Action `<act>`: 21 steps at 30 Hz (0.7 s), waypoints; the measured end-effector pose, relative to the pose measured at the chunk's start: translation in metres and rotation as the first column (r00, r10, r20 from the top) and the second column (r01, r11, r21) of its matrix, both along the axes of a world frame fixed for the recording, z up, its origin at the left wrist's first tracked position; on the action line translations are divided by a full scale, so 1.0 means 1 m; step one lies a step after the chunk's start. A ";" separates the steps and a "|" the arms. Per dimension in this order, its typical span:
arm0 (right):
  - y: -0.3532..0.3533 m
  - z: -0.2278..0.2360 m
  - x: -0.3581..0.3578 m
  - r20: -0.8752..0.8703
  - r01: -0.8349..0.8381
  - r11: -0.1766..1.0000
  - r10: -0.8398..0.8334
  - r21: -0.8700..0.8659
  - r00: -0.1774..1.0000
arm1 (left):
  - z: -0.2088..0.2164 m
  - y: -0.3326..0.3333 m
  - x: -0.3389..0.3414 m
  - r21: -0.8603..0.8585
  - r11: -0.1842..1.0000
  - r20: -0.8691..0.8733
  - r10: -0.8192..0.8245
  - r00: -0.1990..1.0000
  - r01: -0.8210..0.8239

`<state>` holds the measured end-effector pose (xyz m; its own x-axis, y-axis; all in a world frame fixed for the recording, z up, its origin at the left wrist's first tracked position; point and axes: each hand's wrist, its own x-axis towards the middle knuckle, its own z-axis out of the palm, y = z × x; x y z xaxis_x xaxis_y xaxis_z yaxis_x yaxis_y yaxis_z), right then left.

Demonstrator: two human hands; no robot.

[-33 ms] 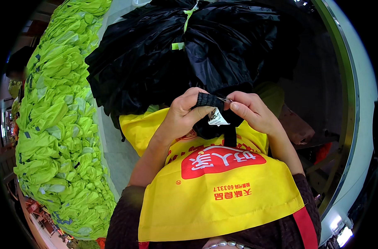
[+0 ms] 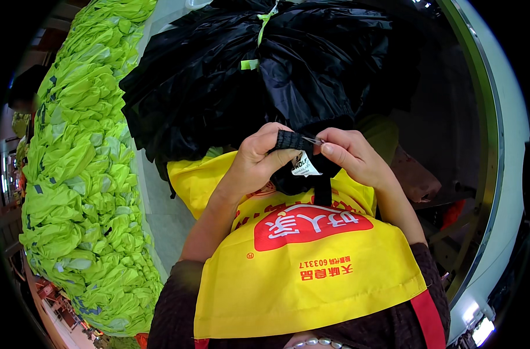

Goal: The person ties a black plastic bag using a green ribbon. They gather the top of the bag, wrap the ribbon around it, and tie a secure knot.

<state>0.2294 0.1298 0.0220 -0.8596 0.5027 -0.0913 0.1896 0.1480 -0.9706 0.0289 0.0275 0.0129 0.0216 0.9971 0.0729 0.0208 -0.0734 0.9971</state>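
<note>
My left hand [image 2: 258, 152] grips the ribbed, gathered edge [image 2: 293, 140] of a black garment [image 2: 288, 183] between thumb and fingers. A white sewn-in label [image 2: 305, 167] hangs from that edge. In my right hand [image 2: 352, 152], pinched between thumb and forefinger, is a small pointed metal tool [image 2: 315, 140] with two thin tips, which reach the gathered edge. Whether it is snips or tweezers cannot be made out. The rest of the garment lies over my yellow apron [image 2: 311, 302], with a black strap [image 2: 322, 192] hanging down.
A large heap of shiny black fabric [image 2: 218, 75] spreads out ahead of my hands, with a lime tie [image 2: 264, 26] at its top. Along the left runs a long pile of bright lime fabric pieces [image 2: 84, 186]. A curved metal edge [image 2: 491, 116] bounds the right side.
The tool in my right hand has shifted very slightly at the gathered edge. Everything else stays as it was.
</note>
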 end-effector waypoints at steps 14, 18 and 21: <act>0.009 0.019 -0.016 0.065 -0.133 0.962 0.121 0.236 0.991 | 0.002 0.003 -0.010 0.061 0.982 -0.189 -0.164 0.968 0.178; 0.014 0.012 -0.017 0.063 -0.194 0.936 0.183 0.293 0.981 | 0.004 0.003 -0.010 0.039 0.979 -0.216 -0.186 0.958 0.199; 0.016 0.009 -0.018 0.075 -0.206 0.921 0.192 0.329 0.978 | 0.005 0.004 -0.007 0.009 0.985 -0.188 -0.170 0.967 0.175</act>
